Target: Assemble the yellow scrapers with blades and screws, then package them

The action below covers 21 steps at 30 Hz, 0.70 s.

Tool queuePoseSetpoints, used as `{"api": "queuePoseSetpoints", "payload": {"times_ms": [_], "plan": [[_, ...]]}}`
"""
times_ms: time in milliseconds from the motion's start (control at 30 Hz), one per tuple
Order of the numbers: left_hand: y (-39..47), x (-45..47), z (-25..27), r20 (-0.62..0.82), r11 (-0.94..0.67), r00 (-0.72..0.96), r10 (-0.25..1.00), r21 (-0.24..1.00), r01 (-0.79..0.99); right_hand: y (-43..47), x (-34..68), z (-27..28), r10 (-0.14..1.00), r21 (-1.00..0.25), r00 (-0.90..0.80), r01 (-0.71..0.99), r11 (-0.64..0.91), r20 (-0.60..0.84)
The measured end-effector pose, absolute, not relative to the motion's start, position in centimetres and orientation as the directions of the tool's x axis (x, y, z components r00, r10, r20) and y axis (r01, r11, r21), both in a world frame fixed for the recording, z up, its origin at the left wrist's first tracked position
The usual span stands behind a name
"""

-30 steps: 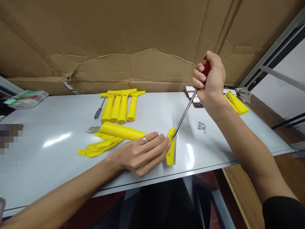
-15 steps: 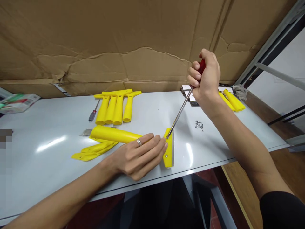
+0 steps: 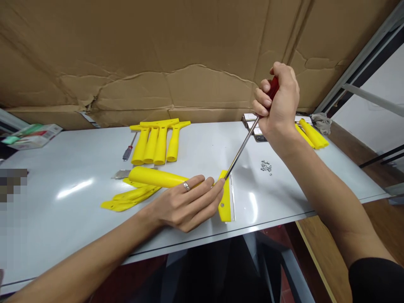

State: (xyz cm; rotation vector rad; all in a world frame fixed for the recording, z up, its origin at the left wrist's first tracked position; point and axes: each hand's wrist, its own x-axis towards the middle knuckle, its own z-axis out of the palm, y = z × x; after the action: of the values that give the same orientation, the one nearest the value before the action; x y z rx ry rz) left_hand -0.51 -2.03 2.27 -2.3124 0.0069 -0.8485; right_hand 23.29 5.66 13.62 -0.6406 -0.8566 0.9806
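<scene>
My right hand (image 3: 279, 97) is closed around the red handle of a long screwdriver (image 3: 241, 149). Its steel shaft slants down to the left, with the tip at the head of a yellow scraper (image 3: 158, 176). The tip itself is hidden by my left fingers. My left hand (image 3: 192, 204), a ring on one finger, grips the scraper near its neck. A thin blade edge shows along the head's right side, and a screw (image 3: 222, 205) sits in its lower part. Under the scraper's handle lie flat yellow pieces (image 3: 132, 198).
Yellow T-shaped handles (image 3: 154, 143) lie at the back beside a second screwdriver (image 3: 127, 152). A pile of small screws (image 3: 266, 166) sits right of the scraper. Small boxes (image 3: 252, 122) and more yellow handles (image 3: 312, 132) are behind my right arm. Cardboard (image 3: 189, 50) stands along the back.
The whole view has shifted slightly. My left fingertips now cover the screwdriver's tip and the upper screw, which showed before. Both hands keep their holds.
</scene>
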Motion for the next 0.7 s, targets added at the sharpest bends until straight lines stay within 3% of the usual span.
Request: {"api": "queuePoseSetpoints", "payload": {"times_ms": [233,467,600,700], "plan": [[-1.7,-0.7,1.9,0.581,-0.775,0.786,-0.211,-0.589,0.227,4.5,24.2,15.5,0.853,-0.766,0.362,-0.395,0.507,0.377],[-1.5,-0.4,1.7,0.69,-0.842,0.717,-0.099,-0.441,0.309,4.0,24.5,15.9,0.841,-0.756,0.347,-0.383,0.531,0.415],[-1.2,0.1,1.9,0.747,-0.867,0.664,0.031,-0.311,0.39,4.4,24.1,15.6,0.843,-0.773,0.364,-0.363,0.519,0.395],[-1.0,0.1,1.6,0.749,-0.843,0.657,0.086,-0.296,0.448,4.6,24.0,15.4,0.857,-0.792,0.339,-0.353,0.498,0.387]]}}
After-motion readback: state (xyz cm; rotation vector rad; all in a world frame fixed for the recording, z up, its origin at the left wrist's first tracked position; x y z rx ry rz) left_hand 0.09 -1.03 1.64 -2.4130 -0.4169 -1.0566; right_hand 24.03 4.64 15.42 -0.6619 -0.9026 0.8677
